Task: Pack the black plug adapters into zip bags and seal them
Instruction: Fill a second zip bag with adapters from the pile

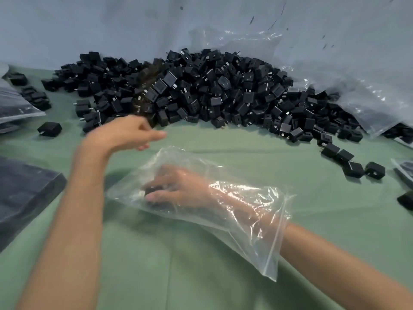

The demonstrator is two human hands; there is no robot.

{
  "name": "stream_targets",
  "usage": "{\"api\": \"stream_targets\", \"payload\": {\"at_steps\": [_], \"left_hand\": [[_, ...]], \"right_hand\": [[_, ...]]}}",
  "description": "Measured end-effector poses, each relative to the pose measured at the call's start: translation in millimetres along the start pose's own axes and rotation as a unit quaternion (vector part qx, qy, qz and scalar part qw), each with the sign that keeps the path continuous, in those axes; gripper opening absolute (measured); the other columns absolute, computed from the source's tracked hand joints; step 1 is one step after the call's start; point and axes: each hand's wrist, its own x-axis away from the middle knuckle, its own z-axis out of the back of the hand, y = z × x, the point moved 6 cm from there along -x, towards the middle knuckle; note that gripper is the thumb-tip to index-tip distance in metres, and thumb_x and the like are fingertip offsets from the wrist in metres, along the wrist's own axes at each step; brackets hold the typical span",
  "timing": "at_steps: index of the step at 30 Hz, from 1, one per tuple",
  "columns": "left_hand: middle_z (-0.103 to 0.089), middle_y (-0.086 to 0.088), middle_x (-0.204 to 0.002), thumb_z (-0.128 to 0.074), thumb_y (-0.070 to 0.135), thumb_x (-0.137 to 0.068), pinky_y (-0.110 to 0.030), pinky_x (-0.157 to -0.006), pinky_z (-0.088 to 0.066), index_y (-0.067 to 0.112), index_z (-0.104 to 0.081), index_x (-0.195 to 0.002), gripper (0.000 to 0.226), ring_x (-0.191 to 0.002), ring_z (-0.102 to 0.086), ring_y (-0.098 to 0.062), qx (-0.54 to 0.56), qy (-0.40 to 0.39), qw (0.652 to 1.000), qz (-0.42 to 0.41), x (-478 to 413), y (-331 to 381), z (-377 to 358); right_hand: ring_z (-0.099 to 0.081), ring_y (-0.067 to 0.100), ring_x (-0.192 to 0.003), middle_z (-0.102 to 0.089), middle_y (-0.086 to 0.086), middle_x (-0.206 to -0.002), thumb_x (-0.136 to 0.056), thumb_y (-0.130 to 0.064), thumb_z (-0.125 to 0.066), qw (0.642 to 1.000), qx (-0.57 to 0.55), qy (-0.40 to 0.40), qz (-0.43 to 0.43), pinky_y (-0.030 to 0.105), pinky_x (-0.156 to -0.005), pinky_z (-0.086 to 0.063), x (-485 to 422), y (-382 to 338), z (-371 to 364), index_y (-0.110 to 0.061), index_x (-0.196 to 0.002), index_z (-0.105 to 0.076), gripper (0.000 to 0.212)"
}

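A big pile of black plug adapters (190, 92) lies along the back of the green table (201, 276). A clear zip bag (252, 211) lies in front of it, mouth toward the lower right. My right hand (178, 189) is inside the bag up to the wrist, fingers curled round a black adapter (150, 190) near the bag's closed end. My left hand (129, 133) hovers blurred at the pile's front edge, fingers loosely bent, nothing visibly in it.
A large crumpled clear plastic bag (348, 81) spills adapters at the right. Loose adapters (355, 166) lie at the right, one adapter (49, 129) at the left. Filled bags (15, 104) rest at the left edge, a dark flat pack (24, 193) beside my left forearm.
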Motion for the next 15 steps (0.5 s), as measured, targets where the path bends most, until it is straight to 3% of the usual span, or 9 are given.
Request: {"api": "stream_targets", "payload": {"at_steps": [2,4,7,9,10,12,15], "left_hand": [[-0.064,0.007,-0.087,-0.053,0.076,-0.064,-0.029,-0.079,-0.049,0.013,-0.06,-0.116,0.082,-0.079,-0.062,-0.006,-0.038,-0.084,0.991,0.101,2,-48,-8],[-0.068,0.003,-0.087,-0.062,0.081,-0.047,-0.021,-0.064,-0.051,0.011,-0.063,-0.112,0.096,-0.071,-0.065,-0.007,0.033,-0.154,0.976,0.15,7,-70,-22],[-0.067,0.005,-0.073,-0.071,0.084,-0.027,-0.017,-0.056,-0.047,0.011,-0.067,-0.1,0.103,-0.054,-0.056,-0.007,0.082,-0.185,0.97,0.135,12,-73,-27],[-0.057,0.004,-0.068,-0.074,0.083,-0.019,-0.021,-0.06,-0.043,0.012,-0.069,-0.099,0.107,-0.059,-0.044,-0.013,0.096,-0.2,0.969,0.109,12,-71,-30],[-0.059,0.001,-0.073,-0.074,0.083,-0.02,-0.024,-0.065,-0.045,0.013,-0.07,-0.099,0.105,-0.066,-0.044,-0.015,0.098,-0.201,0.969,0.101,12,-70,-32],[-0.062,-0.001,-0.083,-0.071,0.083,-0.027,-0.029,-0.073,-0.049,0.018,-0.072,-0.096,0.095,-0.074,-0.047,-0.017,0.081,-0.201,0.972,0.088,12,-68,-36],[-0.049,0.0,-0.072,-0.073,0.082,-0.031,-0.025,-0.064,-0.037,0.019,-0.074,-0.086,0.083,-0.065,-0.038,-0.018,0.078,-0.199,0.975,0.067,9,-64,-39]], "right_hand": [[-0.061,-0.011,-0.075,-0.064,-0.012,-0.103,-0.079,-0.033,-0.074,0.995,-0.079,0.034,-0.05,0.003,-0.066,-0.044,4,6,-3,-0.029,-0.106,-0.068,0.028],[-0.065,-0.005,-0.073,-0.067,-0.011,-0.093,-0.068,-0.035,-0.078,0.983,-0.151,0.079,-0.064,0.009,-0.06,-0.05,6,9,-8,-0.039,-0.087,-0.064,0.024],[-0.068,0.011,-0.086,-0.069,-0.004,-0.094,-0.07,-0.026,-0.076,0.976,-0.189,0.08,-0.073,0.037,-0.074,-0.059,5,10,-20,-0.034,-0.087,-0.066,0.021],[-0.067,0.021,-0.093,-0.069,0.003,-0.101,-0.079,-0.019,-0.073,0.975,-0.196,0.082,-0.066,0.048,-0.081,-0.056,3,14,-22,-0.029,-0.095,-0.066,0.02],[-0.067,0.019,-0.09,-0.069,0.004,-0.1,-0.081,-0.019,-0.072,0.978,-0.179,0.085,-0.068,0.044,-0.082,-0.056,2,16,-20,-0.027,-0.096,-0.066,0.019],[-0.063,0.013,-0.085,-0.07,0.007,-0.096,-0.083,-0.012,-0.068,0.993,-0.081,0.074,-0.031,0.024,-0.082,-0.05,0,14,-17,-0.017,-0.096,-0.07,0.014],[-0.055,0.013,-0.095,-0.068,0.012,-0.104,-0.086,-0.004,-0.063,0.998,0.019,0.036,0.039,0.006,-0.086,-0.036,-2,6,-21,-0.004,-0.103,-0.071,0.019]]}}
